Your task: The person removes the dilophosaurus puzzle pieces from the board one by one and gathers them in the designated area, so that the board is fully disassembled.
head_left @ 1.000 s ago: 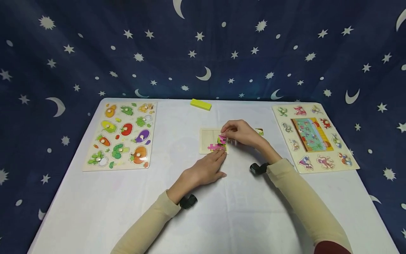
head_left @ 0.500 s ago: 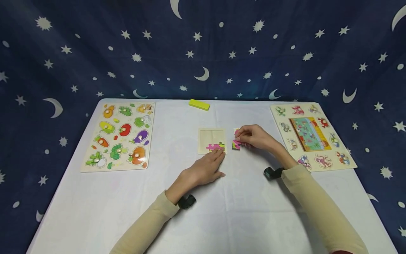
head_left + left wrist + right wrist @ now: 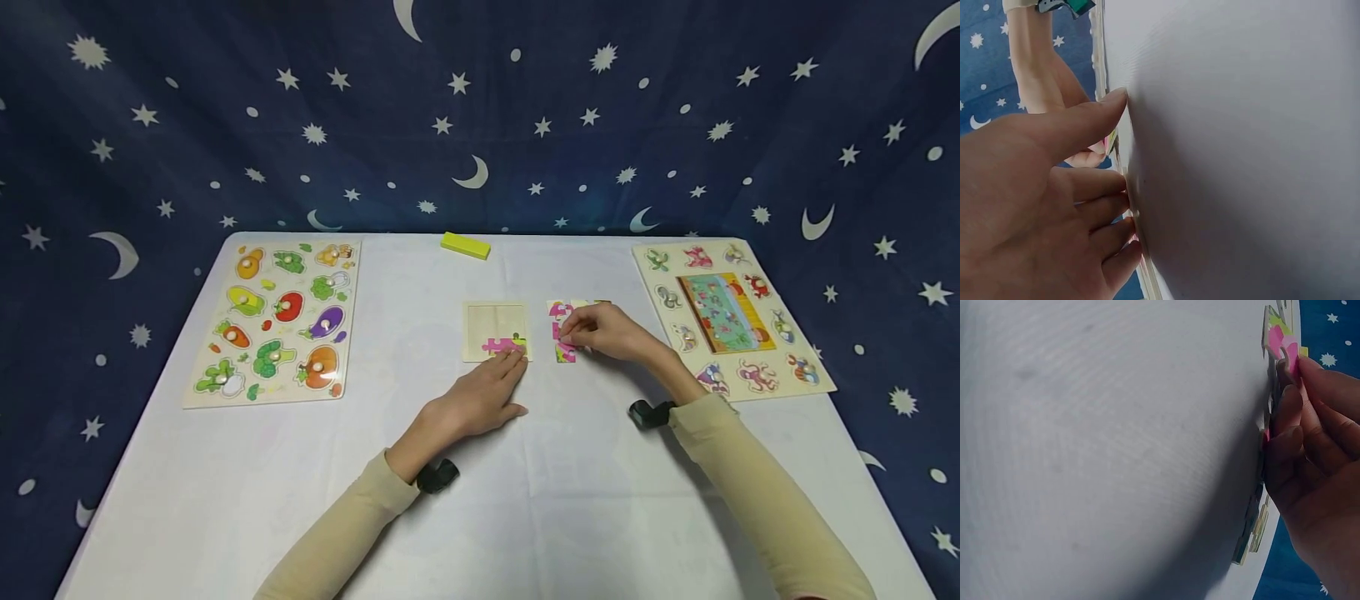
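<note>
In the head view a small square wooden puzzle tray [image 3: 495, 318] lies mid-table, with joined pink and green pieces [image 3: 504, 344] along its near edge. My left hand [image 3: 480, 398] rests with straight fingers on that near edge; in the left wrist view these fingers [image 3: 1107, 194] lie against the tray's side. Right of the tray, my right hand [image 3: 609, 332] is over a group of loose puzzle pieces [image 3: 558, 309] and partly hides them. Its fingertips pinch a pink and green puzzle piece [image 3: 1282, 340], seen tilted in the right wrist view.
A vegetable peg puzzle board [image 3: 273, 325] lies at the left, and a sea-animal board [image 3: 731, 321] at the right. A yellow block [image 3: 466, 246] sits near the back edge. Behind the white table [image 3: 480, 517] hangs a dark blue star curtain [image 3: 480, 117].
My right hand has moved right from over the tray to the loose pieces, carrying a pink and green puzzle piece away from it. My left hand stays at the tray's near edge.
</note>
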`<control>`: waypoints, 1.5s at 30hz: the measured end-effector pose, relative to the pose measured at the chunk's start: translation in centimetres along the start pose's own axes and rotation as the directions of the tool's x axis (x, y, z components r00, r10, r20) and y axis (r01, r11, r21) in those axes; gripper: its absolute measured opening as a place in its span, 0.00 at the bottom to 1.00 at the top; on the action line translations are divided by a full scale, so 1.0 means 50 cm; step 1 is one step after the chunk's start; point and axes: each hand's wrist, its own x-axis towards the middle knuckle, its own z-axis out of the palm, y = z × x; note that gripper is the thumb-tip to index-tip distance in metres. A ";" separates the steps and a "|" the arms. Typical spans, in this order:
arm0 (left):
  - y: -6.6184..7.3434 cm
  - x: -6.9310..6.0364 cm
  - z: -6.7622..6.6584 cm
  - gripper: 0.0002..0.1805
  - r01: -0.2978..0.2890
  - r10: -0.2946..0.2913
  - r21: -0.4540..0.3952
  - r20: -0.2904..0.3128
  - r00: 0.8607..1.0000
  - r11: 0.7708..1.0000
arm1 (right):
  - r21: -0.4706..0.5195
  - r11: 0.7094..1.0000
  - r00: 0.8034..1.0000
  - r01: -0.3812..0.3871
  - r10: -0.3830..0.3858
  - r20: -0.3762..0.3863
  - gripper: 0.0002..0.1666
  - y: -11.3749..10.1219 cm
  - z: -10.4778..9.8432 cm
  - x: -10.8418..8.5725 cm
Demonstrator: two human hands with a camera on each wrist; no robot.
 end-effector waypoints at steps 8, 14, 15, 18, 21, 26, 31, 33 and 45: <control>0.002 0.002 0.005 0.40 0.011 -0.011 0.031 -0.012 1.000 0.999 | -0.040 0.999 1.000 0.016 -0.016 -0.005 0.06 -0.001 0.003 0.002; 0.003 0.004 0.006 0.40 0.000 0.000 0.042 -0.021 1.000 0.999 | -0.040 0.999 1.000 -0.001 0.000 -0.023 0.04 -0.010 0.006 0.006; 0.005 0.005 0.006 0.40 -0.002 0.003 0.046 -0.023 1.000 0.999 | -0.039 0.999 1.000 -0.003 0.002 -0.025 0.03 -0.014 0.006 0.008; 0.012 0.007 0.003 0.40 -0.004 0.005 0.063 -0.014 1.000 0.998 | -0.045 0.999 1.000 0.011 -0.012 -0.020 0.03 -0.030 0.010 0.020; 0.019 0.011 0.003 0.41 -0.006 0.006 0.072 0.004 1.000 0.997 | -0.050 0.998 0.999 0.041 -0.042 -0.006 0.05 -0.045 0.018 0.035; 0.024 0.014 0.005 0.41 -0.004 0.003 0.084 0.014 1.000 0.996 | -0.043 0.997 0.997 0.071 -0.069 0.032 0.07 -0.074 0.039 0.062; 0.023 0.013 0.010 0.41 -0.007 0.005 0.084 0.028 1.000 0.996 | -0.050 0.994 0.992 0.102 -0.098 0.077 0.07 -0.099 0.062 0.087; 0.022 0.012 0.012 0.41 -0.011 0.008 0.091 0.029 1.000 0.996 | -0.062 0.991 0.989 0.121 -0.115 0.094 0.07 -0.108 0.070 0.095; 0.021 0.012 0.011 0.41 -0.005 0.002 0.094 0.037 0.999 0.996 | -0.118 0.984 0.976 0.131 -0.107 0.192 0.08 -0.136 0.098 0.122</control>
